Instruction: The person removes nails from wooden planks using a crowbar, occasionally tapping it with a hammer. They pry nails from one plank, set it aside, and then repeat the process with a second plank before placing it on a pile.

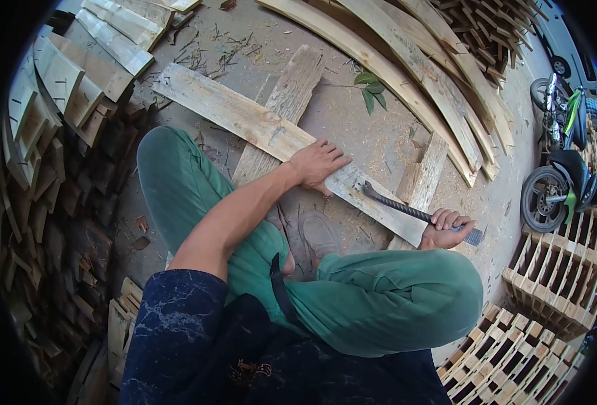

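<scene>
A long wooden plank (237,118) lies slantwise in front of me across two rough wooden blocks, a far one (298,77) and a near one (425,172). My left hand (317,165) grips the plank around its middle, fingers over the top and thumb at the near edge. In my right hand (451,229), the fingers are wrapped round a dark ribbed pry bar (403,206). Its hooked end rests on or just above the plank's face, to the right of my left hand. A flat end of the bar sticks out past my right fist.
Loose planks (406,88) are piled beyond the blocks. A tall stack of boards with nails (62,88) stands at left. Wooden pallets (555,277) and a motorcycle (548,196) are at right. Leaves (371,91) and wood chips lie on the ground.
</scene>
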Action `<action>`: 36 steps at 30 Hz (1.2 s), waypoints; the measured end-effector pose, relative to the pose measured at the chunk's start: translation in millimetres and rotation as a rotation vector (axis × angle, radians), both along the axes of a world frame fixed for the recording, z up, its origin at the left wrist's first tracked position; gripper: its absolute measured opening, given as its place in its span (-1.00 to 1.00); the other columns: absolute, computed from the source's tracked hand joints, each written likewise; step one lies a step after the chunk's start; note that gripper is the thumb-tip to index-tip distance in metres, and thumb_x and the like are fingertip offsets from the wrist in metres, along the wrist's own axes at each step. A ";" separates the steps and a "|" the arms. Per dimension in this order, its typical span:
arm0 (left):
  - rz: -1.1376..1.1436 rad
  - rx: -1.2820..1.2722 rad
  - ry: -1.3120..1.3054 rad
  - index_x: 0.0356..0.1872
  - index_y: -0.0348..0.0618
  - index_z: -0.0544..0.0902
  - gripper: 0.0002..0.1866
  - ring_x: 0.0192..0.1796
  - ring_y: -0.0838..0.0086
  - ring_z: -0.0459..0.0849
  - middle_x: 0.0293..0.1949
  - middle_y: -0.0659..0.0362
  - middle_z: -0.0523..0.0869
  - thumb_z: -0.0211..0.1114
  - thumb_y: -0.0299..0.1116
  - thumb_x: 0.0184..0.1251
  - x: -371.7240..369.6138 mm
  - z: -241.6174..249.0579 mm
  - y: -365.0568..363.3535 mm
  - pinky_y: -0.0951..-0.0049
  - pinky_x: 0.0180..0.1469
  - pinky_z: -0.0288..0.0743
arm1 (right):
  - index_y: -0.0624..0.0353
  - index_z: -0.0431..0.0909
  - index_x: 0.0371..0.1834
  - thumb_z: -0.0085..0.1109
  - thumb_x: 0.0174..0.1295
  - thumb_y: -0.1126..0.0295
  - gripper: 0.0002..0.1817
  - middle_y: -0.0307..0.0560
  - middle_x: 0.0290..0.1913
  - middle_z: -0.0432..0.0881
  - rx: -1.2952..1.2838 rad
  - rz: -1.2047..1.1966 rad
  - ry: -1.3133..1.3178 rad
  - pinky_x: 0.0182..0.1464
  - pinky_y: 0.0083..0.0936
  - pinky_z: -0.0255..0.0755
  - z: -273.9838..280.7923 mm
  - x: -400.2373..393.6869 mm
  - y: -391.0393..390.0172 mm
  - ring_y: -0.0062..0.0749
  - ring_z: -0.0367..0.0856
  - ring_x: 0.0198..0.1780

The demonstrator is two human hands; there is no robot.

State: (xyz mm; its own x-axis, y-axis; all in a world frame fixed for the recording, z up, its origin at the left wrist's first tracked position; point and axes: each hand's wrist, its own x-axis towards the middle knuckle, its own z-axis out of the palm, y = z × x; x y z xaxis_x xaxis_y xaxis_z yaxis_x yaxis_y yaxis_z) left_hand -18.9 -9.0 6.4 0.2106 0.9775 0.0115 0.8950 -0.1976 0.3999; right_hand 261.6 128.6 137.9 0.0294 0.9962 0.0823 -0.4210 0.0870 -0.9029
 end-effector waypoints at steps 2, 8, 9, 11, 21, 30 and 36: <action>0.015 0.016 -0.010 0.35 -0.13 0.34 0.09 0.21 0.23 0.47 0.10 0.08 0.54 0.49 0.30 -0.23 -9.4 2.3 6.2 0.24 0.26 0.24 | -0.05 0.16 -0.58 -0.33 0.54 -0.12 -0.46 -0.33 -0.79 0.07 0.152 0.186 0.046 -0.74 -0.53 0.09 -5.5 3.9 -12.0 -0.58 -0.04 -0.81; -0.019 -0.019 0.056 0.38 -0.14 0.32 0.10 0.21 0.22 0.47 0.12 0.03 0.53 0.44 0.36 -0.16 -0.3 3.0 -2.2 0.21 0.28 0.22 | -0.04 0.16 -0.56 -0.33 0.55 -0.09 -0.47 -0.31 -0.77 0.10 -0.158 -0.075 0.206 -0.69 -0.46 0.16 -67.9 51.5 33.3 -0.52 0.01 -0.78; -0.024 -0.053 0.033 0.38 -0.14 0.32 0.10 0.21 0.22 0.47 0.12 0.03 0.53 0.44 0.36 -0.16 4.7 3.8 -9.1 0.21 0.28 0.22 | -0.04 0.16 -0.56 -0.33 0.55 -0.09 -0.47 -0.31 -0.76 0.10 -0.218 -0.084 0.175 -0.68 -0.46 0.16 -68.9 61.8 18.0 -0.52 0.01 -0.78; -0.018 0.000 0.040 0.39 -0.14 0.31 0.11 0.22 0.21 0.48 0.13 0.03 0.52 0.44 0.35 -0.16 0.8 2.9 -3.0 0.21 0.29 0.21 | -0.04 0.17 -0.56 -0.32 0.55 -0.09 -0.47 -0.31 -0.76 0.11 -0.318 -0.141 0.134 -0.68 -0.46 0.17 -63.2 83.3 -18.0 -0.51 0.02 -0.77; -0.001 0.221 0.029 0.36 -0.12 0.35 0.03 0.23 0.24 0.48 0.12 0.07 0.54 0.45 0.30 -0.12 9.7 4.1 -12.2 0.23 0.25 0.24 | -0.04 0.18 -0.55 -0.32 0.56 -0.08 -0.48 -0.31 -0.74 0.13 -0.616 -0.198 0.030 -0.65 -0.44 0.19 5.9 60.2 -64.5 -0.47 0.04 -0.76; -0.221 -0.123 -0.278 0.21 -0.18 0.43 -0.46 -0.10 0.05 0.66 -0.27 0.01 0.69 0.25 -0.10 0.30 104.3 25.4 -29.9 0.07 -0.10 0.50 | 0.01 0.19 -0.51 -0.35 0.58 -0.01 -0.51 -0.25 -0.72 0.14 -0.408 -0.023 -0.156 -0.67 -0.42 0.22 2.8 64.8 -54.8 -0.45 0.07 -0.75; -0.206 -0.327 -0.489 0.26 -0.12 0.37 -0.42 -0.18 -0.10 0.66 -0.26 -0.09 0.70 0.27 -0.17 0.26 122.3 -14.3 -39.3 -0.03 -0.15 0.52 | 0.03 0.18 -0.52 -0.38 0.59 -0.01 -0.49 -0.24 -0.74 0.14 -0.604 -0.249 0.011 -0.74 -0.49 0.14 44.4 25.1 -73.6 -0.50 0.05 -0.78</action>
